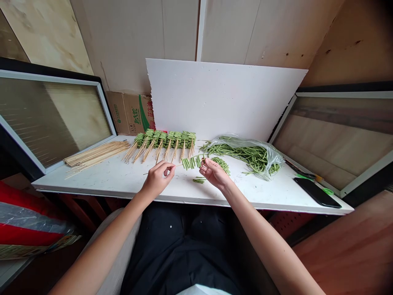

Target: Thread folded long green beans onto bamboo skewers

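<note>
My left hand [159,177] is closed in a pinch on the blunt end of a thin bamboo skewer [178,165]. A row of short cut green bean pieces [190,163] is threaded side by side along that skewer. At the row's far end, the fingers of my right hand [214,173] are closed round a green bean piece, partly hidden by the fingertips. A few loose cut pieces [199,180] lie on the white table just below the skewer. Behind my right hand is a heap of cut green bean pieces [221,164].
Filled bean skewers [166,141] are stacked along the back, sticks toward me. Bare bamboo skewers [96,153] lie at left. A clear plastic bag of long green beans [258,155] is at right, near a black phone [317,191]. A white board [225,98] stands behind.
</note>
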A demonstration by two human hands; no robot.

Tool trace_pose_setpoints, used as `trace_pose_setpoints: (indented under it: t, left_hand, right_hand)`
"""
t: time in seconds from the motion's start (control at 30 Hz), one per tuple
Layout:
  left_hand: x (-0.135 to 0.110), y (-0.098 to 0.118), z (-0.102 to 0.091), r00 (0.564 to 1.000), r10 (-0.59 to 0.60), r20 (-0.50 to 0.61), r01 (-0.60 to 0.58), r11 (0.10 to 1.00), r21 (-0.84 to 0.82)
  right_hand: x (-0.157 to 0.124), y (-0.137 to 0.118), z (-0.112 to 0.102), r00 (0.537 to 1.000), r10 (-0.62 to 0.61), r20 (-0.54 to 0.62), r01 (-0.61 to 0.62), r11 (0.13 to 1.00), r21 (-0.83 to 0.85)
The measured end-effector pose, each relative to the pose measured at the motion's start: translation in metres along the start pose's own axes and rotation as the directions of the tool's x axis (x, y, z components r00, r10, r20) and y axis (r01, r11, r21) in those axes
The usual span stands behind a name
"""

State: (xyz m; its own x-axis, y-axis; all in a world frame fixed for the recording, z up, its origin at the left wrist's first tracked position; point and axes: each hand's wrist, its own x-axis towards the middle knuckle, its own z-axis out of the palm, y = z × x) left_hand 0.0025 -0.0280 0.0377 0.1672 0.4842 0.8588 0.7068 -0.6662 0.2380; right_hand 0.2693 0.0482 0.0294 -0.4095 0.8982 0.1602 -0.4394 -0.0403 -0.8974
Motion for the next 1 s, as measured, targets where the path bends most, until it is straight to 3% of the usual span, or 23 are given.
trace_pose_setpoints:
  t: [0.47,1.0]
  left_hand:
    - [-0.0022,-0.0003,0.0029,1.0,-0.011,-0.008,0.011,0.999,0.031]
    - [-0.0025,-0.0023,0.0022,1.0,0.005,-0.006,-0.005,1.0,0.016]
  right_hand:
    - [-0.0006,-0.0007,0.0045,1.0,0.02,-0.001,-0.019,0.995,0.095]
    - [-0.0038,-0.0039,0.0098,0.996,0.009,-0.088,-0.004,0.998,0.057]
